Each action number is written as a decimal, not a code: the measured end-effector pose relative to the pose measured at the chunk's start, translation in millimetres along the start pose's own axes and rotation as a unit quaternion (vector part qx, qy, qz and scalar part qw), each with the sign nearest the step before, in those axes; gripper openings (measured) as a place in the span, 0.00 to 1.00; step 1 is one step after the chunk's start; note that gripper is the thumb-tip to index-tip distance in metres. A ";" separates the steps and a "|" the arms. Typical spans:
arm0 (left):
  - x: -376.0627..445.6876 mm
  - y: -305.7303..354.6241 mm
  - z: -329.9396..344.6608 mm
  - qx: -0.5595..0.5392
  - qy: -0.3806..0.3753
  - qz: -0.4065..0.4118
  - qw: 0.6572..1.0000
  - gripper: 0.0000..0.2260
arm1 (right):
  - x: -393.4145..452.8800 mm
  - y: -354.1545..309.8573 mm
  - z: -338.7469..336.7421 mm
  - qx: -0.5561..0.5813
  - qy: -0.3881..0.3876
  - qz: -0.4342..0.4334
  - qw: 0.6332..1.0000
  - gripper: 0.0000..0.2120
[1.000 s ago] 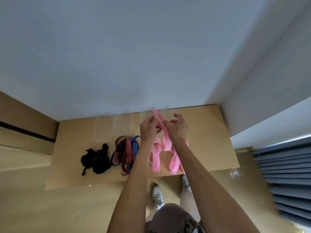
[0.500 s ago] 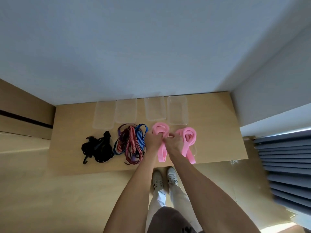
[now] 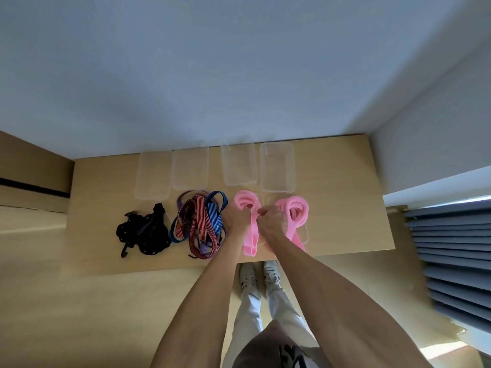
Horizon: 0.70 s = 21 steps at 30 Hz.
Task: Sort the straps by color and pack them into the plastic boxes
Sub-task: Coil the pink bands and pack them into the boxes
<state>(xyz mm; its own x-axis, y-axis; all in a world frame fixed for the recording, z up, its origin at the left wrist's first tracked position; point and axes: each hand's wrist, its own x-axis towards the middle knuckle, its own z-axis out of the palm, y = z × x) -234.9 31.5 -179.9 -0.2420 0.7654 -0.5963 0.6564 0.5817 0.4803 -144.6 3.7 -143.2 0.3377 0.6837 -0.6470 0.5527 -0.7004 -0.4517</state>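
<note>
Pink straps (image 3: 251,235) lie in loops on the wooden table (image 3: 345,208), one coil left of my hands and another (image 3: 295,212) at the right over a clear box or lid (image 3: 305,236). My left hand (image 3: 237,221) and my right hand (image 3: 272,220) sit side by side, fingers curled, both gripping the pink strap between them. A tangle of red, blue and purple striped straps (image 3: 200,221) lies to the left, and a black pile (image 3: 144,231) further left. Several empty clear plastic boxes (image 3: 277,167) stand in a row by the wall.
The table's back edge meets a white wall (image 3: 239,75), and its front edge runs just above my shoes (image 3: 260,274). A blue slatted blind or radiator (image 3: 451,248) stands at the right. Wooden floor lies to the left and below.
My hands have come down from a raised position to the table with the pink strap, and my view has tilted so the row of boxes shows fully. In the last half second little moved.
</note>
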 end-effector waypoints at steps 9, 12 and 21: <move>-7.5 -3.6 -1.2 0.072 0.026 0.024 0.997 0.12 | 1.2 16.0 1.6 0.020 -0.038 -0.049 0.998 0.17; -12.0 -4.4 1.9 0.072 0.033 0.035 0.996 0.10 | 3.5 19.0 0.4 0.032 -0.030 -0.041 0.998 0.16; -12.4 -25.8 22.0 0.116 0.037 0.105 0.987 0.11 | 12.7 41.9 17.8 0.051 -0.024 -0.058 0.997 0.13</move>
<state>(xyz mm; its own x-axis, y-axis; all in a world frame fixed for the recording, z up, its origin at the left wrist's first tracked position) -233.1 1.0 -199.1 -0.1296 0.8854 -0.4463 0.8415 0.3363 0.4228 -130.7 -20.6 -181.3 0.2382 0.7522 -0.6144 0.5054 -0.6362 -0.5829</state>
